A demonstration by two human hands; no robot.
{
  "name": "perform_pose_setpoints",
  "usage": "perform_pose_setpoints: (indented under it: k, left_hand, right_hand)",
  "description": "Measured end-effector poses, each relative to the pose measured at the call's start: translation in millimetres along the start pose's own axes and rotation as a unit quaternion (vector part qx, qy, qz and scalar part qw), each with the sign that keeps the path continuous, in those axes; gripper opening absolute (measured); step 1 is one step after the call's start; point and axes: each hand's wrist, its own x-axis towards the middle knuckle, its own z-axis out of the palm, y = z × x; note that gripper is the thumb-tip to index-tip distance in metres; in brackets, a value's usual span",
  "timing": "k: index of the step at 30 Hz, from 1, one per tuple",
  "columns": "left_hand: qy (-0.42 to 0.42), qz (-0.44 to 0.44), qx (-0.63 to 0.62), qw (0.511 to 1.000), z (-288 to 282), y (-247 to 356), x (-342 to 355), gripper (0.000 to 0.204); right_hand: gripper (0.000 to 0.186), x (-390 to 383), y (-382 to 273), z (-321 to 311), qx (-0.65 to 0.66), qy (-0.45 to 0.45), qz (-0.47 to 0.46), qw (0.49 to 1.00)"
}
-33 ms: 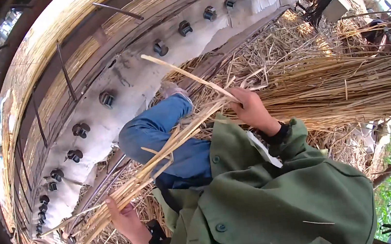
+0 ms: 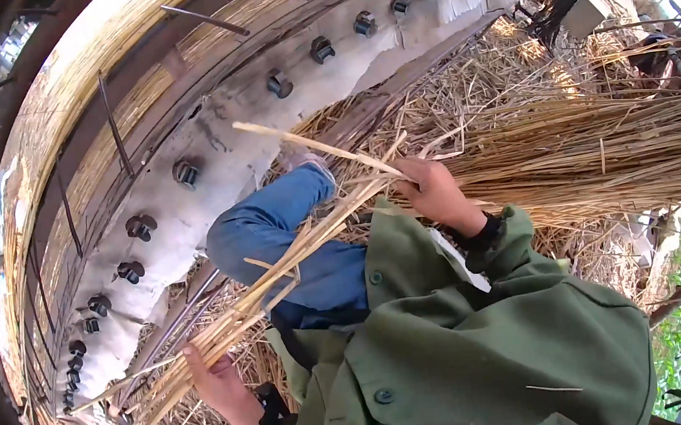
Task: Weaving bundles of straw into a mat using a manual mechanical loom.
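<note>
A loose bundle of dry straw-coloured reed stalks (image 2: 280, 271) lies slantwise across my lap, over the blue trousers. Its lower left part is gripped in my left hand (image 2: 225, 390), thumb on top, stalk ends poking out past it. At the upper right end of the bundle, my right hand (image 2: 433, 192) is closed round the stalks. One thicker pale stalk (image 2: 320, 147) sticks out of the right hand toward the upper left, apart from the others. The right fingertips are partly hidden behind the hand.
A long frame beam with a pale torn sheet (image 2: 244, 122) and a row of dark metal clips (image 2: 280, 84) curves across the far side. Thin rods (image 2: 116, 125) stick out beyond it. A big heap of reeds (image 2: 597, 151) lies at the right; loose straw (image 2: 477, 81) litters the ground.
The pale stalk's free end has swung a little to the left and down, and my right hand has shifted slightly. My left hand has stayed in place.
</note>
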Motion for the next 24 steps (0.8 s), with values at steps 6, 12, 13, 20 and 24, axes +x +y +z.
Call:
perform_pose_setpoints:
  k: [6, 12, 13, 20, 24]
  left_hand:
    - [0.040, -0.048, -0.012, 0.998, -8, 11, 6, 0.040]
    - [0.030, -0.018, -0.024, 0.999, -10, 10, 2, 0.044]
    - [0.025, -0.017, 0.006, 1.000, -11, 10, 0, 0.044]
    - [0.068, 0.014, 0.041, 0.997, 9, 6, -11, 0.038]
    - [0.053, 0.017, -0.004, 0.998, 0, 12, -2, 0.040]
  right_hand:
    - [0.023, 10, -8, 0, -0.019, -0.050, -0.083, 0.995]
    - [0.016, 9, -16, 1, -0.136, -0.065, -0.074, 0.986]
    - [0.015, 9, -18, 3, -0.179, -0.049, -0.055, 0.981]
    - [0.023, 18, -10, 7, -0.010, 0.088, -0.011, 0.996]
    - [0.026, 16, -14, -5, -0.188, -0.003, -0.070, 0.980]
